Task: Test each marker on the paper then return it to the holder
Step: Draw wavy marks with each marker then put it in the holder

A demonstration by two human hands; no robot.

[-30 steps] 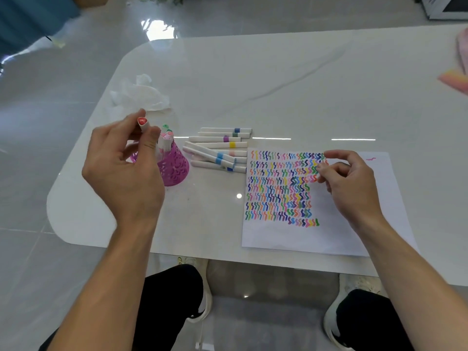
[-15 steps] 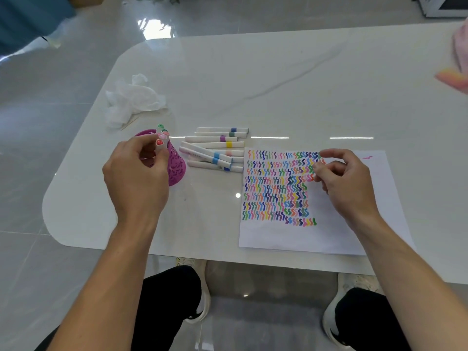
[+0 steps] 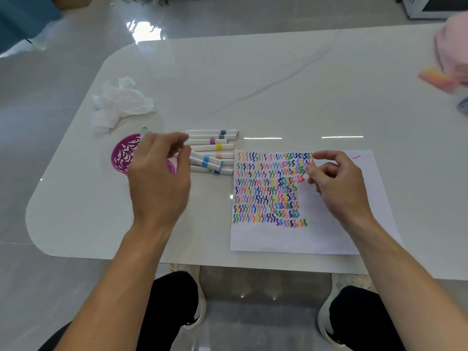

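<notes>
surface (image 3: 278, 72): white, carries all | paper (image 3: 329, 236): rt side, upper part packed w/ colour squiggles, so plenty tested | markers (image 3: 215, 148): several capped, lying btwn holder & paper, prob. left to do | holder (image 3: 121, 158): purple, left, one green-cap marker (image 3: 144, 128) seen in it | L hand (image 3: 159, 183): grip loose, empty, beside pile | R hand (image 3: 339, 183): on paper, curled, contents can't tell
</notes>
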